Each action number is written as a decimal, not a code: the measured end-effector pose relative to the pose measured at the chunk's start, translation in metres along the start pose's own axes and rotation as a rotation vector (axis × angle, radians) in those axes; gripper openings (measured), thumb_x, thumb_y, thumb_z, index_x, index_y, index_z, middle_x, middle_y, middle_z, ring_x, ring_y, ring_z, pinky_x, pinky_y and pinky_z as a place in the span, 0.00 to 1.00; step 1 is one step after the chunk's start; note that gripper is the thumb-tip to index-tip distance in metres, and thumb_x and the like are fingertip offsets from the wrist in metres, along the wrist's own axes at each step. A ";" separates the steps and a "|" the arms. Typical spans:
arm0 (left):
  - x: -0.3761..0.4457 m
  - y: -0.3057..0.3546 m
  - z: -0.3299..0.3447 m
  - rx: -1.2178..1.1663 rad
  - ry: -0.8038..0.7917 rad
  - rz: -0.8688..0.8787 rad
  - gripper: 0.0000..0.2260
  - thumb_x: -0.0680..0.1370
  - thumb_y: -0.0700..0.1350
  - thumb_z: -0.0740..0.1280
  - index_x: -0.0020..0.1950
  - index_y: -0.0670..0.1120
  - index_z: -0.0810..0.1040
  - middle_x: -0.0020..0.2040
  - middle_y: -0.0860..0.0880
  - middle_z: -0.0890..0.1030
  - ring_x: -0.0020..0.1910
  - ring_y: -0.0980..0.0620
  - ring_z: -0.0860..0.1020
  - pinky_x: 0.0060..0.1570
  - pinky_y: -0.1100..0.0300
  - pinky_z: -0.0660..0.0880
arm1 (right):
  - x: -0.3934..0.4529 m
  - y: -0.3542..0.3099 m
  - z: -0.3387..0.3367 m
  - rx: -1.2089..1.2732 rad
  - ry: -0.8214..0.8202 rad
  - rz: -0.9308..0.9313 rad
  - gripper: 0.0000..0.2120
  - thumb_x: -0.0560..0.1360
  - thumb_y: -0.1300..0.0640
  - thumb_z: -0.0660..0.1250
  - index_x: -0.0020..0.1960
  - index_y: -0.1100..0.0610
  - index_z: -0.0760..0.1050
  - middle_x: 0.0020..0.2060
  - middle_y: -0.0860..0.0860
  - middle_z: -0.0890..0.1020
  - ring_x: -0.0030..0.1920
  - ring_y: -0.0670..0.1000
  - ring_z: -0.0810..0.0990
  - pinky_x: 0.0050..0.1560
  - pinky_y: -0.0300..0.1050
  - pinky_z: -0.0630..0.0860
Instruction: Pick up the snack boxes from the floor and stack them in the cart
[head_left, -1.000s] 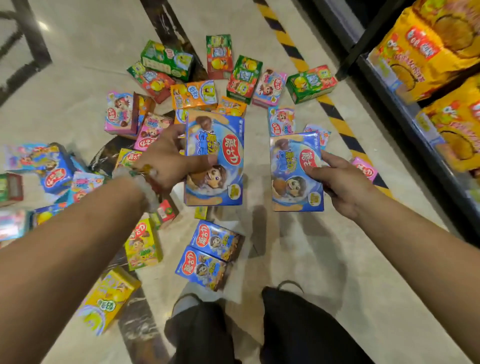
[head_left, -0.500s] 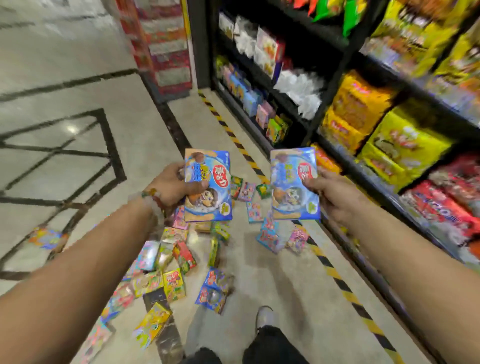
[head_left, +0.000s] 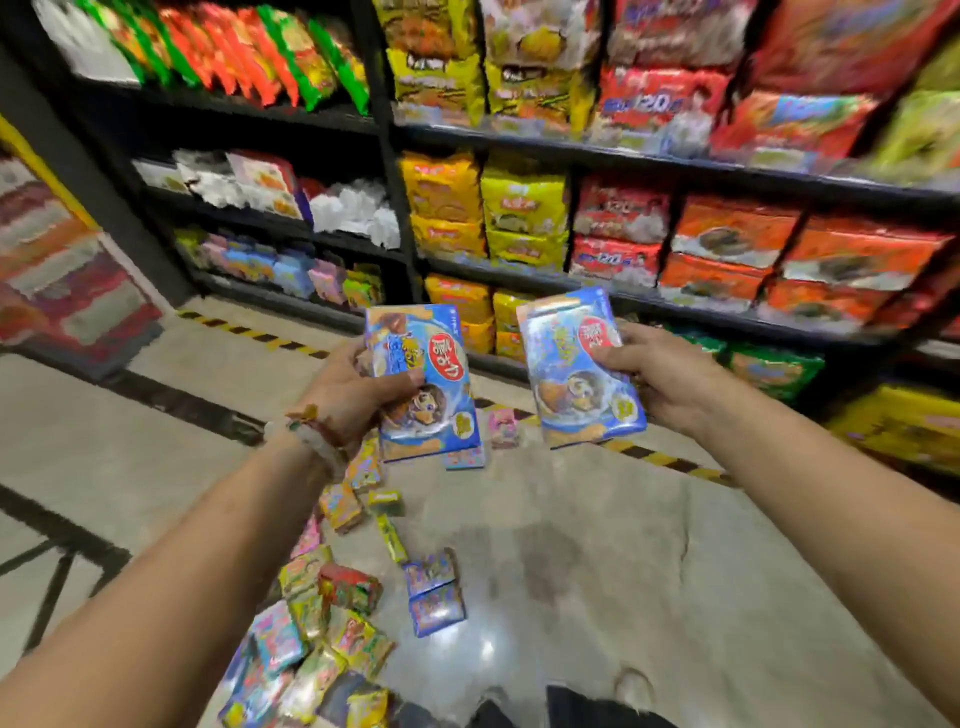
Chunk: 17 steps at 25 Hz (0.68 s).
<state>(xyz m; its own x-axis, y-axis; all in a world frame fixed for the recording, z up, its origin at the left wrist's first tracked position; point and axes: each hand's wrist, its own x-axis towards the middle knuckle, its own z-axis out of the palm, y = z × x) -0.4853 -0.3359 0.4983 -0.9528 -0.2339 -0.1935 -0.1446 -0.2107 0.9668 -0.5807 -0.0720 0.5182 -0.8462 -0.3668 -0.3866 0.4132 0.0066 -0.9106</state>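
Note:
My left hand (head_left: 349, 396) grips a blue snack box (head_left: 423, 382) by its left edge and holds it upright at chest height. A second blue snack box (head_left: 576, 371) of the same kind is held by its right edge in my right hand (head_left: 662, 376). The two boxes are side by side, a small gap apart. Several more small snack boxes (head_left: 332, 613) lie scattered on the floor below my left arm, among them two stacked blue ones (head_left: 434, 592). No cart is in view.
Black store shelves (head_left: 623, 301) packed with yellow, orange and red snack bags fill the far side. A yellow-and-black hazard stripe (head_left: 660, 457) runs along the floor at the shelf base. Pale stone floor (head_left: 597, 571) spreads on the right. My shoes show at the bottom edge.
My view has swung up and to the right, from the floor pile to the shelves. Both hands have kept hold of their blue boxes and risen with them.

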 end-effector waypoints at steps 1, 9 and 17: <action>0.000 -0.004 0.023 0.011 -0.045 -0.009 0.19 0.62 0.31 0.74 0.51 0.37 0.76 0.39 0.46 0.85 0.36 0.51 0.83 0.35 0.59 0.80 | -0.017 0.005 -0.020 0.019 0.042 -0.005 0.10 0.76 0.70 0.60 0.53 0.61 0.75 0.35 0.53 0.84 0.32 0.50 0.83 0.33 0.44 0.81; -0.038 -0.050 0.253 0.106 -0.412 -0.128 0.21 0.69 0.30 0.69 0.61 0.38 0.72 0.41 0.46 0.85 0.36 0.51 0.83 0.30 0.59 0.79 | -0.189 0.047 -0.210 0.156 0.448 -0.041 0.08 0.75 0.69 0.64 0.51 0.59 0.76 0.41 0.55 0.85 0.37 0.54 0.84 0.40 0.49 0.81; -0.155 -0.117 0.526 0.166 -0.797 -0.224 0.09 0.72 0.28 0.66 0.46 0.40 0.77 0.38 0.46 0.85 0.35 0.51 0.83 0.40 0.51 0.81 | -0.392 0.107 -0.395 0.317 0.810 -0.089 0.12 0.74 0.68 0.65 0.58 0.63 0.75 0.46 0.58 0.84 0.37 0.55 0.83 0.40 0.50 0.81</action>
<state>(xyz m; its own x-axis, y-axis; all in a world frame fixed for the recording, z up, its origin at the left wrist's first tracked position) -0.4613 0.2242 0.5026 -0.7915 0.5493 -0.2679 -0.3305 -0.0160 0.9437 -0.3375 0.4403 0.5148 -0.8089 0.4214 -0.4100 0.3061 -0.2936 -0.9056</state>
